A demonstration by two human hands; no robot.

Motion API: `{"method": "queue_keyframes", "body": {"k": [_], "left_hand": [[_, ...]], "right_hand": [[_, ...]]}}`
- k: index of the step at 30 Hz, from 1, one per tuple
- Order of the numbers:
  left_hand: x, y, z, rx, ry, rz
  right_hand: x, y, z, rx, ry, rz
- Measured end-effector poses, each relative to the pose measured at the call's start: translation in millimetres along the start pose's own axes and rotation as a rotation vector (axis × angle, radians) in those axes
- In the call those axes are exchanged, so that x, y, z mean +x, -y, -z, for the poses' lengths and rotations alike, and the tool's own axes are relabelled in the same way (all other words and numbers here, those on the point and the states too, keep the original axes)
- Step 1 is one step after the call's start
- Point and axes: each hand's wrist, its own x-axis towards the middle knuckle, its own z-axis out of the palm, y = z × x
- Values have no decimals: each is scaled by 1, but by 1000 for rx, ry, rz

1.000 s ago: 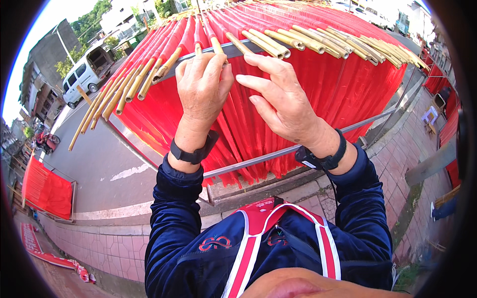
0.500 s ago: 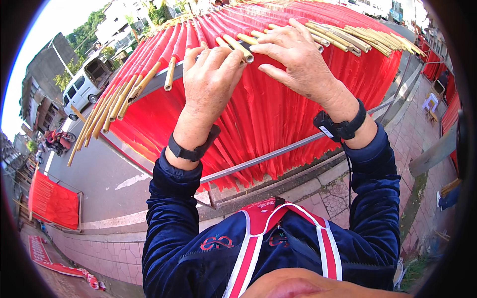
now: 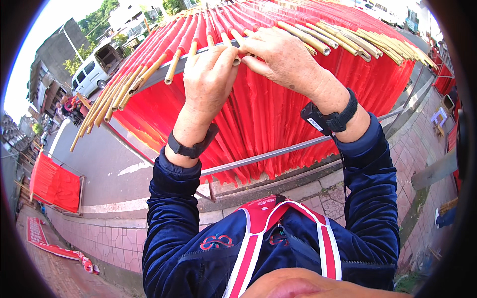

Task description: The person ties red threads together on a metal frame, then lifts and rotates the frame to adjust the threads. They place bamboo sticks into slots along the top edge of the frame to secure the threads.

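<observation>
One fisheye camera is sitting on the person's head, looking down and forward over the chest. It is viewing the left hand (image 3: 211, 74) and right hand (image 3: 283, 54) closely at the rack (image 3: 278, 154), with the street (image 3: 99, 169) curving far below.

- Your left hand (image 3: 211, 74) and right hand (image 3: 283, 54) rest on bamboo poles (image 3: 303, 37), pale, dry and matt.
- The red sheets (image 3: 263, 114) hanging below look thin, like paper or cloth, with a faint sheen.
- The rack rail (image 3: 278, 153) is dull grey metal.
- Your wristbands (image 3: 191, 148) are matt black plastic or rubber.
- Your jacket sleeves (image 3: 171, 218) are soft, slightly glossy blue cloth.
</observation>
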Motion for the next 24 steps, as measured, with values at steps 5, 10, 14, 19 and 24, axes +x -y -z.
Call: {"method": "queue_keyframes", "body": {"k": [5,10,14,19,24], "left_hand": [[2,-2,0,1,-24,-2],[2,-4,-5,9,-41,12],[1,-7,-7,18,-14,68],[6,-12,-4,-31,-47,94],[18,-19,-4,-93,-25,5]], "right_hand": [[-1,4,7,-46,-20,32],[-21,1,43,-165,-88,79],[-37,-22,63,-189,98,-76],[-49,-45,48,76,-38,-122],[-55,-55,35,15,-105,-99]]}}
